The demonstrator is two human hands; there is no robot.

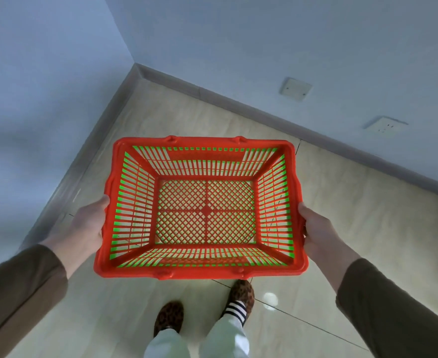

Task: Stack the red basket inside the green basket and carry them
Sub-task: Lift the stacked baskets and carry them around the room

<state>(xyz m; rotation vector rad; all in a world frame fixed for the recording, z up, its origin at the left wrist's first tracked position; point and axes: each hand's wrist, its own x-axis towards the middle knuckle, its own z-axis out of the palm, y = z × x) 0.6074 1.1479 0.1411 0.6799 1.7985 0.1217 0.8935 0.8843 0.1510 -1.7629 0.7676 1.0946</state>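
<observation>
Red slatted basket (205,210) nested in green basket (125,192) | left hand (83,223), right hand (318,228): each grip clamped on side rims

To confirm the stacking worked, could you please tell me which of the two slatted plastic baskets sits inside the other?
The red plastic basket is inside; the green plastic basket only shows through its slats.

Brown long sleeves (19,293) cover both arms; pale trousers (200,339), leopard-print slippers (169,316) and a black-and-white striped sock (234,311) show below
</observation>
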